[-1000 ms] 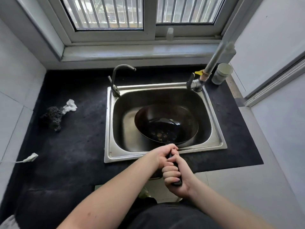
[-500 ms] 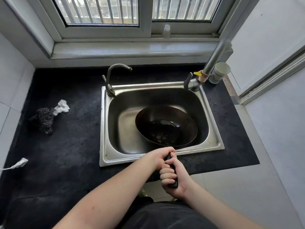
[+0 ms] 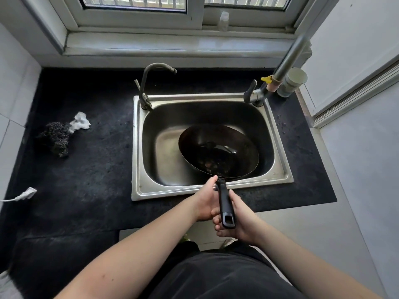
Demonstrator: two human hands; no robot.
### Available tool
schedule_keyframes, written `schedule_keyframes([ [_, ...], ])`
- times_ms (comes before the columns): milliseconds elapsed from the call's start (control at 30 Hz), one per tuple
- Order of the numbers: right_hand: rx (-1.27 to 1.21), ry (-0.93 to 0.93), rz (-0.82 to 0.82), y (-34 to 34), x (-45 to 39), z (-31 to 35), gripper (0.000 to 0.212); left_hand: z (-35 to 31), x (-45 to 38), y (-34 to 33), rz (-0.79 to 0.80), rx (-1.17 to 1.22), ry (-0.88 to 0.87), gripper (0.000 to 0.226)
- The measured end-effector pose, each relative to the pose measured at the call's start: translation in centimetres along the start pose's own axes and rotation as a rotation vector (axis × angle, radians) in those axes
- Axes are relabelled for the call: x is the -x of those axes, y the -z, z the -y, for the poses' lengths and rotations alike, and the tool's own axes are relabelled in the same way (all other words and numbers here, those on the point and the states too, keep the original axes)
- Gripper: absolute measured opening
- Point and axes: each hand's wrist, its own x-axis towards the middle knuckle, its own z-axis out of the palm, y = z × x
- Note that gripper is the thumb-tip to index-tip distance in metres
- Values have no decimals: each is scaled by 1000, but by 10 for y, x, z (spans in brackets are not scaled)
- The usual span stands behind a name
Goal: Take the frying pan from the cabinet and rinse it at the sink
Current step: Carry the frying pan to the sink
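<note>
Head view: I see the frying pan (image 3: 218,154) tilted in the sink (image 3: 138,147), at its front-right. The handle (image 3: 224,203) runs back toward me over the front rim, gripped by my left hand (image 3: 206,201) and right hand (image 3: 239,221); both faucets lie beyond.

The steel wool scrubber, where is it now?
Head view: the steel wool scrubber lies on the black countertop, left of the sink, touching a crumpled white tissue.

black frying pan (image 3: 218,152), silver sink (image 3: 138,147), black counter (image 3: 97,169), white crumpled tissue (image 3: 80,121).
</note>
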Motion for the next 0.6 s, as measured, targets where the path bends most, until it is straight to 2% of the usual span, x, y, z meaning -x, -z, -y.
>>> schedule_keyframes([
  [33, 38, 7, 9, 4, 2, 0, 87, 4, -8, 5, 49, 33, 18, 108],
  [100, 136, 29, 35, 11, 7, 2, 93, 9, -11, 4, 22, 90, -4, 102],
  [167, 273, 55, 37, 19, 10, 6, 93, 8, 6, -8, -34, 147, -27, 90],
  [267, 459, 78, -34, 26, 17, 13, 86, 11, 7, -15, -116, 307, -83, 61],
  [433, 600, 223, -234, 40, 35, 36, 68, 11, 15, -16, -125, 371, -117, 27],
  [600, 556, 370, -429, 66, 39, 65, 40, 3, 16, -9, -121, 290, -31, 25],
])
